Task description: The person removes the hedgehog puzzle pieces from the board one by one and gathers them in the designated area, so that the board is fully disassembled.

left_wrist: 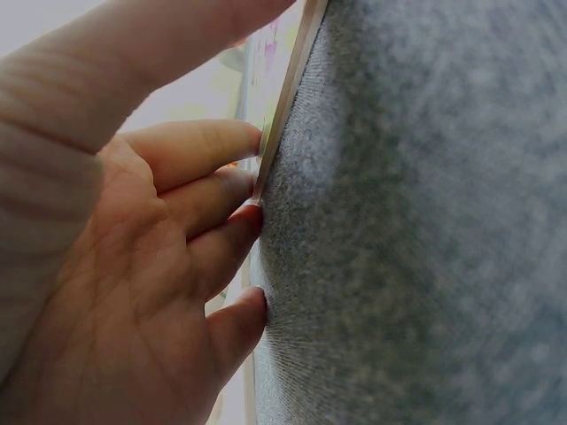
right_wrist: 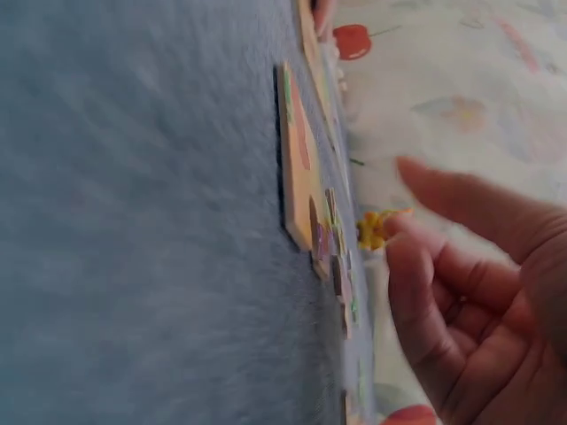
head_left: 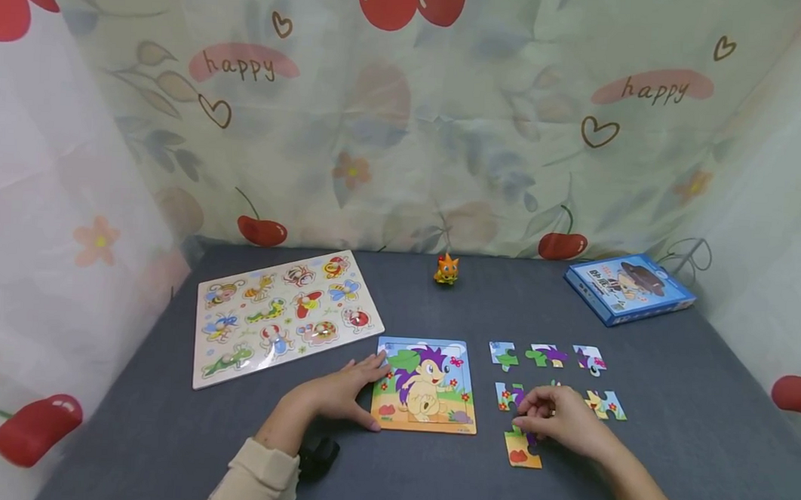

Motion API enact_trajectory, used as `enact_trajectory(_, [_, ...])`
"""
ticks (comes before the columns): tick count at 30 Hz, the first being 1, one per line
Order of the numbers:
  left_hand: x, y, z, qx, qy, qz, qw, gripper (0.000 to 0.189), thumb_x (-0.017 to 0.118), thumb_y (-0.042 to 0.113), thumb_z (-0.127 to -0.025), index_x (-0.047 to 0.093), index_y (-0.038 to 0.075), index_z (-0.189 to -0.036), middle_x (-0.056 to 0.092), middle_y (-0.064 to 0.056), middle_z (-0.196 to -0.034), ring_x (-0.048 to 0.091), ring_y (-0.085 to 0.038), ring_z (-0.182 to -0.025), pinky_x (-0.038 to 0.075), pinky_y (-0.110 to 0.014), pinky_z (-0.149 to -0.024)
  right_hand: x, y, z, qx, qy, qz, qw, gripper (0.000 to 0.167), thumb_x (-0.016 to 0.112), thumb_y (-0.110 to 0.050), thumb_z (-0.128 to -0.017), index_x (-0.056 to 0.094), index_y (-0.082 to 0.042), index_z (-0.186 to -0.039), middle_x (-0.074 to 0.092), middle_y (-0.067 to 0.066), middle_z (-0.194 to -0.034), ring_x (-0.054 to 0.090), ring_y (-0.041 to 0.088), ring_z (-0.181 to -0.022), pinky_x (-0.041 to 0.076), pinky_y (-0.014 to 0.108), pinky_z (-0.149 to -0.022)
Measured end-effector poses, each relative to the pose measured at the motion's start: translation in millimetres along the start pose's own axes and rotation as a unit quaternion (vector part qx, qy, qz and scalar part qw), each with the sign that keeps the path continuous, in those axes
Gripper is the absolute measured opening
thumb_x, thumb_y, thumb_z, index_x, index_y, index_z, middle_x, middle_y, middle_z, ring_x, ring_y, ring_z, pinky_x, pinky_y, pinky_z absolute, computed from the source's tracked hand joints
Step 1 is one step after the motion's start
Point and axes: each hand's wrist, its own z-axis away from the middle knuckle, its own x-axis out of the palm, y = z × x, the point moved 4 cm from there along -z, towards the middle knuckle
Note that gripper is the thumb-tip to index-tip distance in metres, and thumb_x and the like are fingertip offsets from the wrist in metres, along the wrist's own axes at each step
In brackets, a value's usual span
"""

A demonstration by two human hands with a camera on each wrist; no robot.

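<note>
My left hand (head_left: 340, 395) lies at the left edge of a square hedgehog puzzle board (head_left: 425, 425), thumb by its lower corner and fingers higher up. In the left wrist view the fairly straight fingertips (left_wrist: 241, 142) touch the board's side. To the right, my right hand (head_left: 566, 419) is over loose jigsaw pieces, partly covering some. Its fingers are loosely curled and the thumb stands apart from them, with nothing between in the right wrist view. Below the hand lies an orange-bottomed piece (head_left: 517, 452). A purple-and-blue piece (head_left: 503, 397) is left of it.
More jigsaw pieces (head_left: 504, 355) form a row behind the right hand, and another piece (head_left: 606, 405) lies to its right. A large insect puzzle board (head_left: 288, 320) occupies the left. At the back are a small orange figurine (head_left: 447, 270) and a blue box (head_left: 629, 288).
</note>
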Motion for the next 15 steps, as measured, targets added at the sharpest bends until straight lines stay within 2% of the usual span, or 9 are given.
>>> enact_trajectory(7, [0.7, -4.5, -2.0, 0.014, 0.003, -0.011, 0.9998, 0.087, 0.076, 0.034, -0.076, 0.029, 0.013, -0.147, 0.010, -0.006, -0.158, 0.006, -0.029, -0.145, 0.008, -0.052, -0.116, 4.5, -20.4, -21.6, -0.038, -0.013, 0.012, 0.9991, 0.032, 0.073, -0.028, -0.080, 0.066, -0.001, -0.095, 0.059, 0.003, -0.078, 0.051, 0.008, -0.068, 0.046, 0.019, -0.059])
enact_trajectory(11, [0.8, -5.0, -2.5, 0.018, 0.004, -0.013, 0.9997, 0.088, 0.076, 0.034, -0.076, 0.029, 0.013, -0.147, 0.010, -0.007, -0.158, 0.007, -0.030, -0.145, 0.008, -0.052, -0.116, 13.7, -30.3, -32.3, -0.065, -0.020, 0.024, 0.9974, 0.029, 0.073, -0.025, -0.080, 0.067, -0.002, -0.097, 0.059, 0.002, -0.078, 0.051, 0.007, -0.068, 0.045, 0.019, -0.060])
enact_trajectory(15, [0.7, -5.0, -2.2, 0.022, 0.004, -0.012, 0.9997, 0.088, 0.076, 0.034, -0.076, 0.028, 0.013, -0.147, 0.010, -0.007, -0.158, 0.006, -0.029, -0.146, 0.007, -0.051, -0.117, 24.0, -40.8, -41.2, -0.073, -0.032, 0.023, 0.9965, 0.030, 0.074, -0.023, -0.079, 0.067, -0.001, -0.099, 0.061, 0.002, -0.080, 0.051, 0.007, -0.066, 0.045, 0.020, -0.058])
